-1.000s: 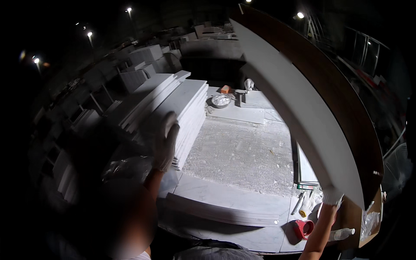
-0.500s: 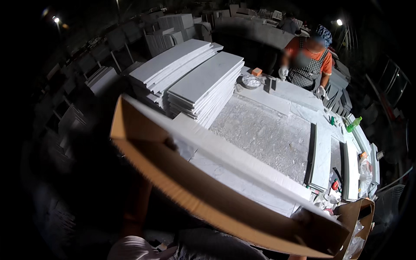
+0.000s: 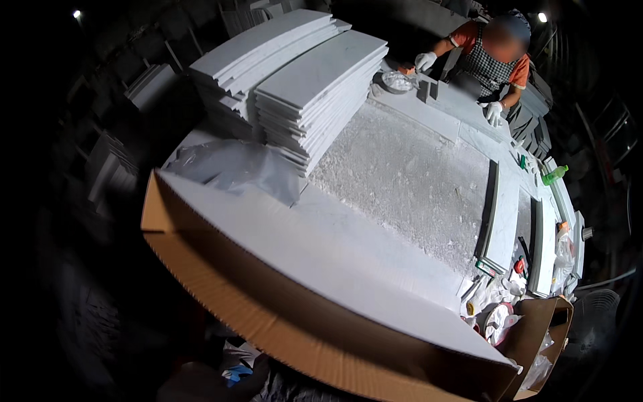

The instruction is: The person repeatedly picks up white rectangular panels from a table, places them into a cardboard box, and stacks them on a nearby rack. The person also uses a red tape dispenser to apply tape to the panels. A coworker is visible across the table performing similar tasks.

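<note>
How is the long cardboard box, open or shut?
Open: the long cardboard box shows its brown inside, with no flap covering it.

1. My dark grey clothing [image 3: 298,390] looks creased, with paler streaks, at the lower edge.
2. My left forearm [image 3: 213,384] is deep in shadow, its details unreadable.
3. My left hand is hidden.

The long carton [image 3: 264,318] is brown inside and white outside, the stacked slabs [image 3: 328,70] white with faint grey veins, the rough panel [image 3: 415,177] mottled grey, the bottle [image 3: 554,175] bright green, the co-worker's sleeve [image 3: 520,71] orange, the checked apron [image 3: 483,72] black and white, the gloves [image 3: 493,113] white.
</note>
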{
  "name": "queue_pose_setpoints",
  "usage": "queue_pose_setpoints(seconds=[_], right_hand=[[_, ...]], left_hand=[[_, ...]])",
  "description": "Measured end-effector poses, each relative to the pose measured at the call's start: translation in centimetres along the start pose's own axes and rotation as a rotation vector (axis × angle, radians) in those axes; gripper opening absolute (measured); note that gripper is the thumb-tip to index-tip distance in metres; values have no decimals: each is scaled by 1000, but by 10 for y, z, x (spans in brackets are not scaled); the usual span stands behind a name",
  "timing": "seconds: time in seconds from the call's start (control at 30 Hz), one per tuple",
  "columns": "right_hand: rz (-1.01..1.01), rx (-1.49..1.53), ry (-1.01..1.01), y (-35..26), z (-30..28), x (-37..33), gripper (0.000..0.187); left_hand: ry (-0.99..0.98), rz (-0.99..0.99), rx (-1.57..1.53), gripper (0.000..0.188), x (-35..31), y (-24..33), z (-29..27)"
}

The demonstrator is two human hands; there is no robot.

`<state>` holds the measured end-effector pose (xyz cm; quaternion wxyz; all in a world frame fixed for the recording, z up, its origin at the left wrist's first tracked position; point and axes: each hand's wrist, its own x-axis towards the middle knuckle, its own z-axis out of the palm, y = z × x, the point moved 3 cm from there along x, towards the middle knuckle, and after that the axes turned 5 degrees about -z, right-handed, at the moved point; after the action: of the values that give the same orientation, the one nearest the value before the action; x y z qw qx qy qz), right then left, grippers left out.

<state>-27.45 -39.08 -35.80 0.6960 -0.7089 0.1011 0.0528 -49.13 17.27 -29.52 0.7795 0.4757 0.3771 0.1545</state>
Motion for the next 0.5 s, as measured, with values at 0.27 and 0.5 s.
queue_pose_setpoints(seconds=[0.27, 0.5], right_hand=[[26, -30, -46, -2, -2, -5, 59], [25, -49, -88, -2, 2, -7, 60]], left_hand=[[84, 47, 177, 61, 16, -7, 1], [147, 131, 375, 60, 51, 1, 12]])
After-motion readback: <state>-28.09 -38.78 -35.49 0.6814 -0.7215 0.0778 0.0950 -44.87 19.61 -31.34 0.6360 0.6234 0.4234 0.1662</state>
